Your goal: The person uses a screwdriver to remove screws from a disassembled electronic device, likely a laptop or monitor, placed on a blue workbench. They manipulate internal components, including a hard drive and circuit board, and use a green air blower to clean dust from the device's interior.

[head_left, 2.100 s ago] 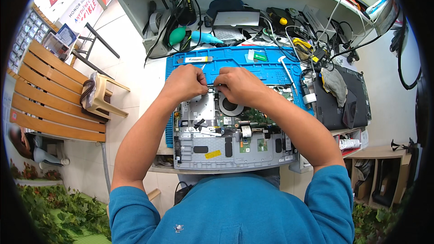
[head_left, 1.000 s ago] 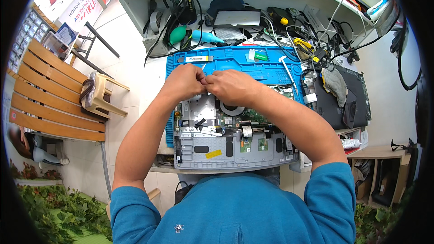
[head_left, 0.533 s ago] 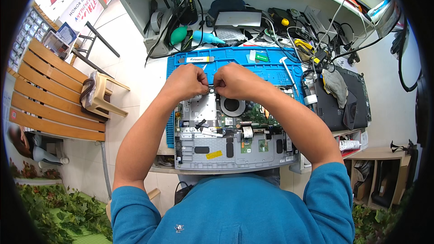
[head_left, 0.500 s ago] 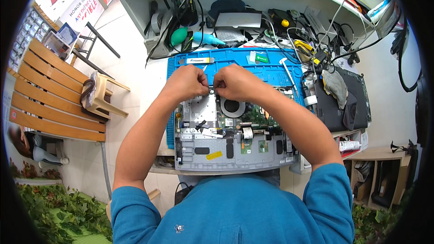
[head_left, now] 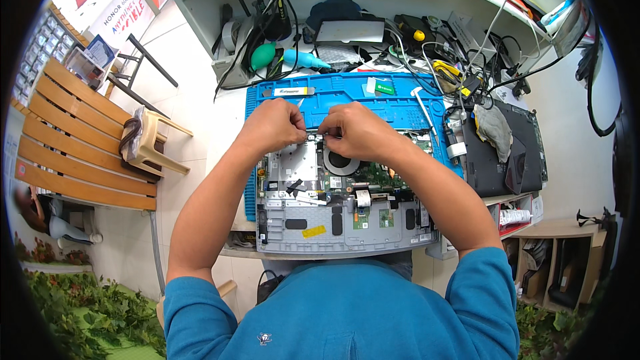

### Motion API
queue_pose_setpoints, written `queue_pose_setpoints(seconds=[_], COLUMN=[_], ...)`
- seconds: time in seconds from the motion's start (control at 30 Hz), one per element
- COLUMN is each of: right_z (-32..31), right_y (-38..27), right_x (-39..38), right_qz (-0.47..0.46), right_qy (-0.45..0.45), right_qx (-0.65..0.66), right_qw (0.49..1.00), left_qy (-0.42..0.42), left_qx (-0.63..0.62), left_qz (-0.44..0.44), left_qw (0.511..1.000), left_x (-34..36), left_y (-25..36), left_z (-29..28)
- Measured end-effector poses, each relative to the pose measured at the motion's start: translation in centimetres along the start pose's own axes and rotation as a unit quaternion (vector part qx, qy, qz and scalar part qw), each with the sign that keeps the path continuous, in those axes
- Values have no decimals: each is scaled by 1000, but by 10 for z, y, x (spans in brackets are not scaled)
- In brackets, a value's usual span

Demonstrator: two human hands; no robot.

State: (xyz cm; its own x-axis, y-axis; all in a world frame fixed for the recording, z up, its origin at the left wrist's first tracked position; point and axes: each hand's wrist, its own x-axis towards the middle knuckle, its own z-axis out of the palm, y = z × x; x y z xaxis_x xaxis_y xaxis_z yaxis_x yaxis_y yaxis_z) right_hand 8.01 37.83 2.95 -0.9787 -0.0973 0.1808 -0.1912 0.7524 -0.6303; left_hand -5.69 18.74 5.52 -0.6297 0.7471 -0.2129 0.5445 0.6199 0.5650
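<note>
An opened laptop base [head_left: 307,243] lies in front of me, its grey frame and green circuit boards exposed. Along its far edge, left of the round cooling fan [head_left: 341,164], both hands work close together. My left hand [head_left: 279,123] has thumb and forefinger pinched at the edge above a silver plate [head_left: 297,163]. My right hand [head_left: 353,131] is bent over the edge just beyond the fan, its fingers curled together. Whatever the fingertips hold is too small or hidden to make out. A yellow tape strip [head_left: 313,231] sticks to the near part of the frame.
Under the laptop spreads a blue repair mat [head_left: 333,85] bearing a white-handled tool [head_left: 421,107] at right. Behind are a green air blower [head_left: 263,56], a light-blue bottle [head_left: 305,59] and tangled cables. A dark laptop part [head_left: 497,177] with a grey cloth [head_left: 493,132] lies right.
My right hand has shifted slightly right and toward me, its fingers turned a little, so the gap between the hands is wider. My left hand has barely moved.
</note>
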Motion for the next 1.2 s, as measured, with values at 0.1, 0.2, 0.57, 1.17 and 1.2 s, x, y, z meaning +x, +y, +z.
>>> queue_pose_setpoints(seconds=[0.1,0.2,0.57,1.17,1.2], right_z=[1,2,0,-6,-8], right_y=[-2,-4,-10,-17,-18], right_x=[2,8,8,20,22], right_qz=[-28,-44,44,-77,-69], right_qy=[7,-6,-52,-184,-189], right_qx=[-28,-56,-43,-245,-235], right_qw=[999,997,997,949,951], left_qy=[-5,-2,-7,-9,-14], left_qx=[-9,0,-14,-4,-9], left_qz=[-5,-2,-3,-5,-5], left_qw=[1000,1000,1000,1000,1000], left_x=[-1,0,2,3,3], left_y=[1,0,-2,-1,-1], left_z=[-2,-1,-1,-3,-4])
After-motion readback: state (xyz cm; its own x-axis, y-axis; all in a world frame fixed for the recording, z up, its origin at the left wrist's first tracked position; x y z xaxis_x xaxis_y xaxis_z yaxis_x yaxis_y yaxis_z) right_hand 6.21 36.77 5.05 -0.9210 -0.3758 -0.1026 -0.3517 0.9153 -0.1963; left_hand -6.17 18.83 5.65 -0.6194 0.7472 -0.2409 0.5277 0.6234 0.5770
